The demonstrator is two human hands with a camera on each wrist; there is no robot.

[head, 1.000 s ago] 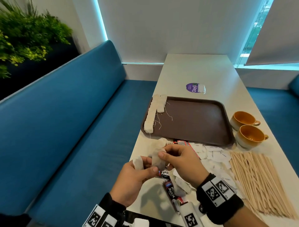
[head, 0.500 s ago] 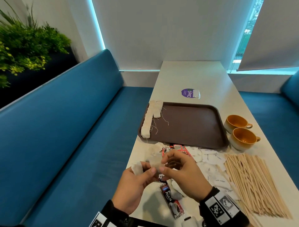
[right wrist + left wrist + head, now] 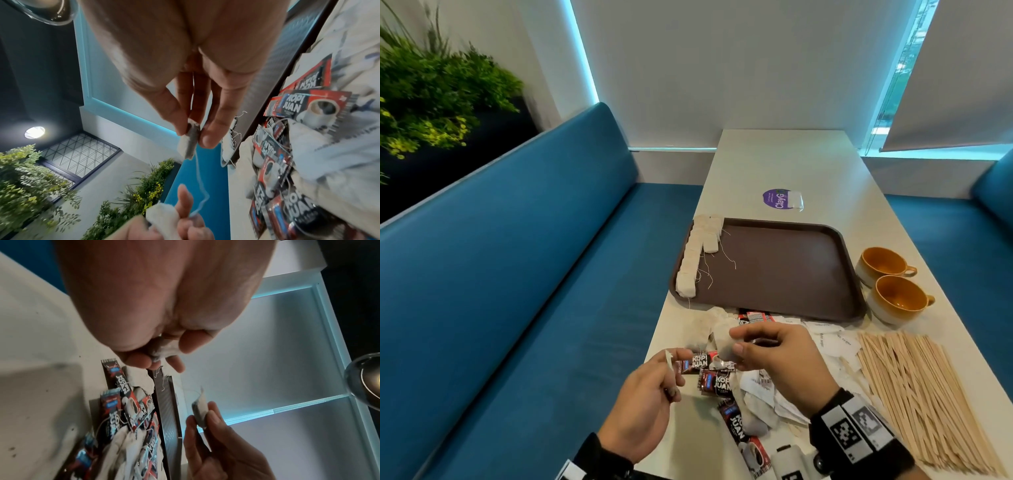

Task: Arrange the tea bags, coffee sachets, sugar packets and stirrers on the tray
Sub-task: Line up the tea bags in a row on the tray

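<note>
My left hand [image 3: 669, 375] grips a white tea bag [image 3: 164, 351] in curled fingers near the table's front left edge. My right hand [image 3: 734, 342] pinches a second tea bag [image 3: 191, 141] between thumb and fingers, just right of the left hand. A thin string [image 3: 198, 178] hangs from that bag toward the left hand. Both hands hover over a pile of coffee sachets [image 3: 705, 363] and loose tea bags [image 3: 700, 329]. The brown tray [image 3: 784, 274] lies beyond, with a row of tea bags [image 3: 697, 253] along its left side. Sugar packets [image 3: 832, 342] and wooden stirrers [image 3: 914, 394] lie to the right.
Two orange cups [image 3: 893, 294] stand right of the tray. A purple sticker [image 3: 779, 198] marks the table past the tray. A blue bench [image 3: 517, 274] runs along the table's left edge, with plants [image 3: 431, 96] behind it.
My hands were together with the two tea bags touching; they have drawn apart, each keeping one bag, with a string now stretched between them.
</note>
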